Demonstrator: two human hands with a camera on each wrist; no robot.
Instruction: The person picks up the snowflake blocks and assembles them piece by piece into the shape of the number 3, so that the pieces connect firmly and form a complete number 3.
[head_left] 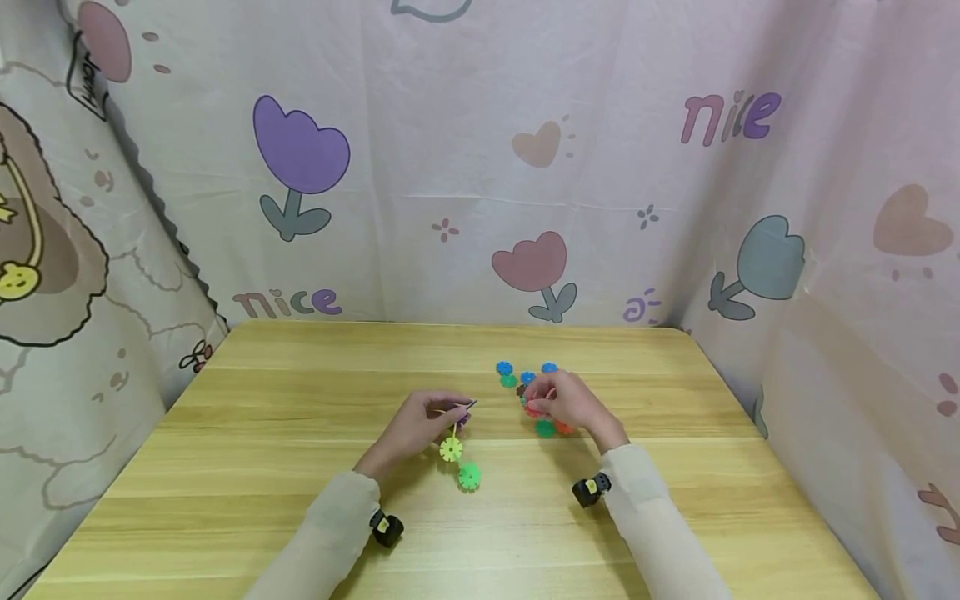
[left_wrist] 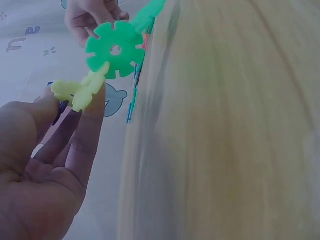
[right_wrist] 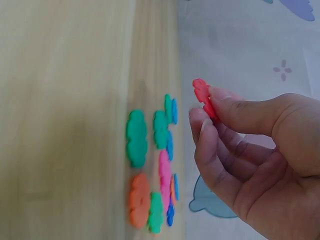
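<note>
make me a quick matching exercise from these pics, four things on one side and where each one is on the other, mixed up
Things
1. red plastic snowflake disc
2. green plastic snowflake disc
3. orange plastic snowflake disc
4. black wrist camera

Places
A. lying flat on the wooden table, in the loose pile
B. strapped on the right forearm
C. pinched in the right hand
D. at the lower end of the joined chain held by the left hand

Pairs: 1-C, 2-D, 3-A, 4-B
</note>
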